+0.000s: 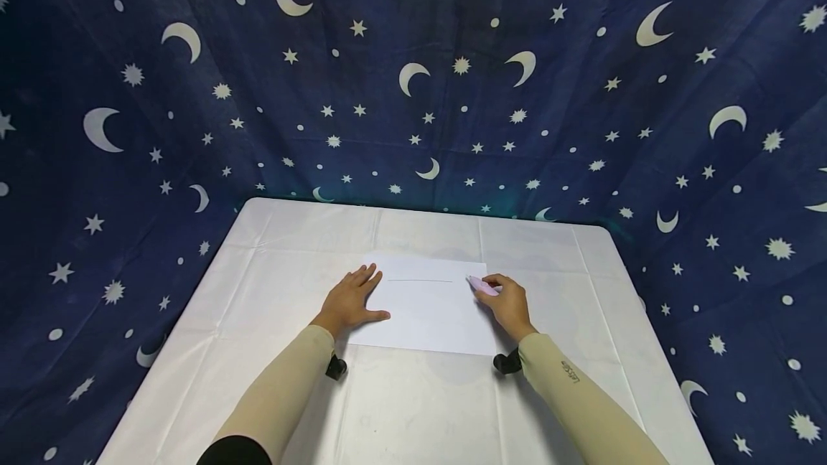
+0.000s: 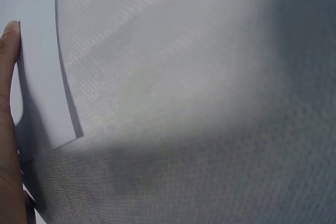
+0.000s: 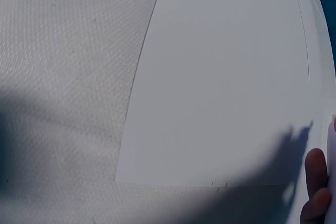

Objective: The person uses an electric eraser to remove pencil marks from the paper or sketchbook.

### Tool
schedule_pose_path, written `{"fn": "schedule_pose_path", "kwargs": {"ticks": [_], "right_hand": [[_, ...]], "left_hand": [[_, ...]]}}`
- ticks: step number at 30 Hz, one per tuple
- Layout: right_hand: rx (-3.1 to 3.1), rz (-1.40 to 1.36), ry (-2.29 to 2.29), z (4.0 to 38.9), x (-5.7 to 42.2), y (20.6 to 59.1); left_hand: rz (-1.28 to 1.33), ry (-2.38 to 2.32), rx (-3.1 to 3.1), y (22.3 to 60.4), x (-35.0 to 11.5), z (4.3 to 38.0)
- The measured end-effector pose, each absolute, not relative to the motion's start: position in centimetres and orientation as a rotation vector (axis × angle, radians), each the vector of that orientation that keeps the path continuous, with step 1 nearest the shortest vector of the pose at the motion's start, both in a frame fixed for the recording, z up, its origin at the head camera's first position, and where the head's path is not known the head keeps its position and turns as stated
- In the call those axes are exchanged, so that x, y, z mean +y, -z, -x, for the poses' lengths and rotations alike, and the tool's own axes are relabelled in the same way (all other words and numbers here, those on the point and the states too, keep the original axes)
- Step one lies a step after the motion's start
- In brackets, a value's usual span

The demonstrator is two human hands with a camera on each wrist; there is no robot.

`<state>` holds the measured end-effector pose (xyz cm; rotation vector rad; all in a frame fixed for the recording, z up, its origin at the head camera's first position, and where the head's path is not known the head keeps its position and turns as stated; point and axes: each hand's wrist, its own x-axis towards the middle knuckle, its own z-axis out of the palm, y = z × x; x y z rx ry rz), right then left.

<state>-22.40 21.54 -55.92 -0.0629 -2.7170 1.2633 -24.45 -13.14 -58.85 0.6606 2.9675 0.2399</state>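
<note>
Head view: a thin rectangular sheet of paper [image 1: 426,321], smooth and white, lies flat on a desk [image 1: 420,415] whose white cover is crossed by straight creases. One fine dark line [image 1: 420,280] runs nearly straight along the upper part of the sheet. Behind the desk hangs a folded navy cloth [image 1: 452,34] printed with pale moons, stars and dots. From the wrists, the cover shows a fine woven grain, and the sheet's crisp edges stand out against it.

The left hand [image 1: 351,301] rests on the sheet's left side, fingers straight and spread, thumb reaching inward over the paper. The right hand [image 1: 508,306] pinches a chunky lilac pen [image 1: 483,285] between thumb and fingers at the sheet's upper right, tip pointing up and left, just beyond the line's right end; whether the tip touches the paper, I cannot tell. Both forearms, in beige sleeves [image 1: 274,382], angle inward from the near side, each with a small black device [image 1: 507,362] at the wrist.
</note>
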Motion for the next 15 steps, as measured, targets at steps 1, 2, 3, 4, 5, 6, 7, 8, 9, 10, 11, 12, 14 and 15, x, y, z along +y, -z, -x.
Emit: {"fn": "schedule_pose_path", "kwargs": {"ticks": [1, 2, 3, 4, 5, 6, 7, 8, 9, 10, 11, 12, 14, 15], "right_hand": [[-2.716, 0.06, -1.263, 22.42, 21.55, 55.94], [-2.714, 0.057, -1.261, 22.45, 21.55, 55.96], [-2.713, 0.053, -1.258, 22.47, 21.54, 55.98], [-2.71, 0.052, -1.257, 22.51, 21.55, 56.02], [-2.711, 0.051, -1.252, 22.55, 21.54, 56.05], [-2.71, 0.055, -1.247, 22.59, 21.53, 56.08], [-2.709, 0.058, -1.243, 22.63, 21.53, 56.1], [-2.708, 0.065, -1.239, 22.66, 21.51, 56.12], [-2.707, 0.072, -1.238, 22.7, 21.49, 56.15], [-2.705, 0.079, -1.237, 22.73, 21.47, 56.17], [-2.702, 0.085, -1.237, 22.76, 21.44, 56.19], [-2.702, 0.087, -1.233, 22.77, 21.41, 56.21], [-2.702, 0.092, -1.227, 22.8, 21.37, 56.25], [-2.701, 0.095, -1.226, 22.81, 21.35, 56.26]], "left_hand": [[-0.661, -0.235, 2.97, 58.9, -13.14, 24.45], [-0.663, -0.234, 2.974, 58.94, -13.15, 24.47], [-0.662, -0.236, 2.976, 58.97, -13.14, 24.48], [-0.661, -0.239, 2.977, 58.99, -13.14, 24.49], [-0.662, -0.243, 2.977, 59.01, -13.13, 24.5], [-0.66, -0.244, 2.976, 59.02, -13.12, 24.52], [-0.659, -0.243, 2.975, 59.04, -13.1, 24.54], [-0.659, -0.243, 2.974, 59.03, -13.09, 24.53], [-0.659, -0.239, 2.973, 59.02, -13.08, 24.54], [-0.66, -0.244, 2.972, 59.0, -13.08, 24.53], [-0.661, -0.245, 2.972, 59.0, -13.08, 24.51], [-0.657, -0.239, 2.97, 59.01, -13.08, 24.52], [-0.65, -0.237, 2.964, 59.0, -13.08, 24.5], [-0.648, -0.232, 2.962, 59.04, -13.08, 24.52]]}}
